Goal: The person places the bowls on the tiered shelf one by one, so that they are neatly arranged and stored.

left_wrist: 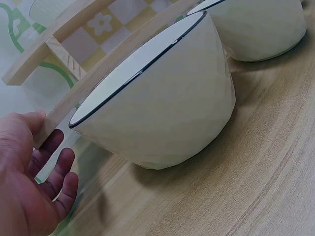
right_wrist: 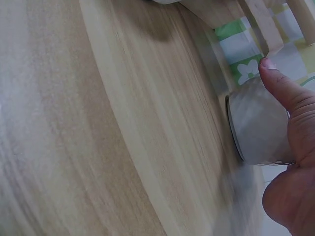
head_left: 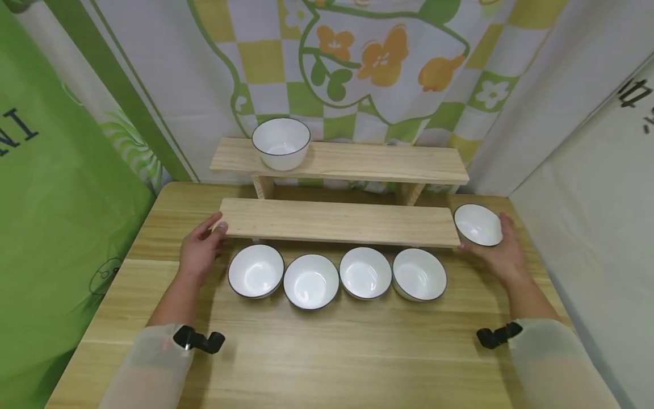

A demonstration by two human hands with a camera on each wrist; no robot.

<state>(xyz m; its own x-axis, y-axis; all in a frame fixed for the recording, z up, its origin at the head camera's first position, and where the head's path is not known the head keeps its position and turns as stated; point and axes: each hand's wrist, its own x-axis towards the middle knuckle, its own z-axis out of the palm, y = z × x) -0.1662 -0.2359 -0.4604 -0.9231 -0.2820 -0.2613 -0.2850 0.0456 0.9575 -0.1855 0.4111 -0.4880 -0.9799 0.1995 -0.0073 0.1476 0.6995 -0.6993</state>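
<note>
My left hand [head_left: 200, 248] is at the left end of the lower plank of a two-tier wooden shelf [head_left: 337, 221]. In the left wrist view its thumb and index finger [left_wrist: 51, 141] pinch that end, the other fingers loosely bent below. At the shelf's right end, my right hand [head_left: 506, 253] holds a white dark-rimmed bowl [head_left: 478, 225]. Its fingers wrap the bowl's right side. The thumb [right_wrist: 285, 91] lies across the near side, its tip close to the plank's corner. Part of this bowl [right_wrist: 261, 125] is hidden behind the hand in the right wrist view.
Several matching bowls [head_left: 310, 282] stand in a row before the shelf, upright on the wooden table [head_left: 327, 363]. Another bowl [head_left: 281, 145] sits on the upper plank's left part. A patterned curtain [head_left: 347, 62] hangs behind; a green cloth [head_left: 61, 216] borders the left.
</note>
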